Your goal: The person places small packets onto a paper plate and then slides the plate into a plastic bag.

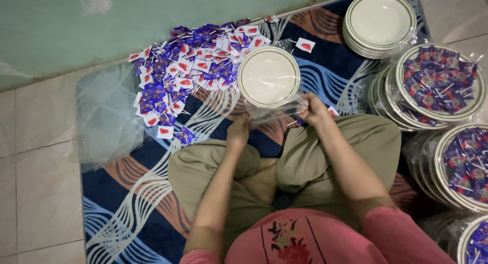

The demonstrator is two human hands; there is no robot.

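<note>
Head view | left hand and right hand pinch shut on clear bag around plate mid-frame | best kept taut, pulled evenly.

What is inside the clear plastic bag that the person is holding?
A cream plate with a dark rim sits inside the clear bag, whose open end both hands, left and right, grip. Nothing lies on the plate's face; what is beneath the plate is hidden.

Round cream plate with green rim, inside clear plastic bag, flat on patterned mat.
</note>
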